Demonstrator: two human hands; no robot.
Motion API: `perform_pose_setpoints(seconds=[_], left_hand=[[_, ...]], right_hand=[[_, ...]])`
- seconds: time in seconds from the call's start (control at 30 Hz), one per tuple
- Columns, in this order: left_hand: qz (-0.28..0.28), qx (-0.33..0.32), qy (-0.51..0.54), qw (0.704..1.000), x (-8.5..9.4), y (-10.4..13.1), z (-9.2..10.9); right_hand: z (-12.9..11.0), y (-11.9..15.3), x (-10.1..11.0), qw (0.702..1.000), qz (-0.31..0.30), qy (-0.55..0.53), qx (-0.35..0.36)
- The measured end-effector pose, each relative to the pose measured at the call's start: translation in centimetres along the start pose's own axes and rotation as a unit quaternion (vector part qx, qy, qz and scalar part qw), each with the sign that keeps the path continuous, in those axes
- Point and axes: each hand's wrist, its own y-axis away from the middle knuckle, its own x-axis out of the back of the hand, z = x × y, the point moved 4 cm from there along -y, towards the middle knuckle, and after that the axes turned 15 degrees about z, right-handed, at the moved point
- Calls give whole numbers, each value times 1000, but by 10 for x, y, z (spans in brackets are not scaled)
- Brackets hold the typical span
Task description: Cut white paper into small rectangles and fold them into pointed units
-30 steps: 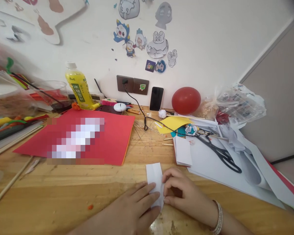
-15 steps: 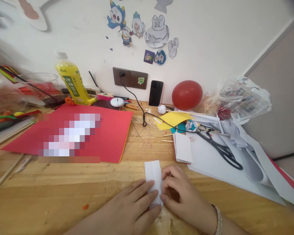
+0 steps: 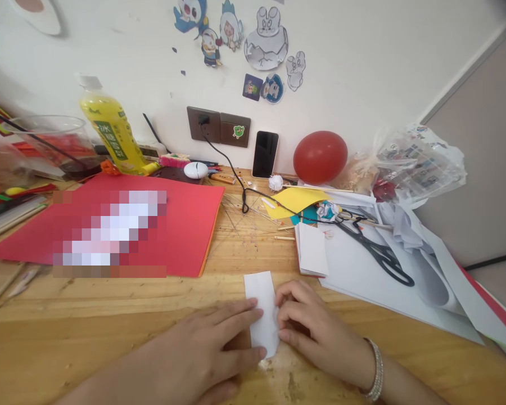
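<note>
A small white strip of paper (image 3: pixel 261 287), with creases near its right side, lies upright before me on the wooden table. My left hand (image 3: pixel 206 343) rests over its left edge, fingers stretched out and the tips on the paper. At the right edge, my right hand (image 3: pixel 320 332) has its fingers curled and thumb pressed in, pinching the paper's side. A sparkling bracelet (image 3: pixel 376 368) circles the right wrist. Just beyond that hand stands a small stack of white paper (image 3: pixel 312 250) with a reddish underside.
Red sheets (image 3: pixel 185 225) lie at left, near a yellow drink bottle (image 3: pixel 112 132) and a clear cup (image 3: pixel 67 149). At right are large white sheets (image 3: pixel 362 298) with black scissors (image 3: pixel 379 256). A phone (image 3: pixel 265 154) and a red balloon (image 3: pixel 320 157) sit against the wall.
My left hand has shifted left and drawn its fingertips back, uncovering more of the paper. The right hand stays at the paper's right edge. The view has tilted slightly.
</note>
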Motion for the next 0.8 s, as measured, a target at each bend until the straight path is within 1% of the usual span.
perform_pose_setpoints(seconds=[0.1, 0.2, 0.37, 0.53, 0.7, 0.8], left_hand=[[-13, 10, -6, 1000, 3, -3, 4], [-36, 14, -16, 999, 0, -5, 9], [-34, 34, -8, 999, -5, -5, 15], [-34, 52, -18, 998, -3, -10, 18], [-70, 37, -32, 996, -3, -14, 16], [-71, 33, -42, 996, -2, -14, 16]], right_hand=[[1, 0, 1, 1000, 1, -18, -12], [1, 0, -2, 999, 16, -7, -41], [-2, 0, -7, 997, 35, 18, -70], [-2, 0, -10, 995, 50, 30, -75], [-2, 1, -12, 995, 57, 41, -67], [-3, 3, -13, 995, 56, 50, -70]])
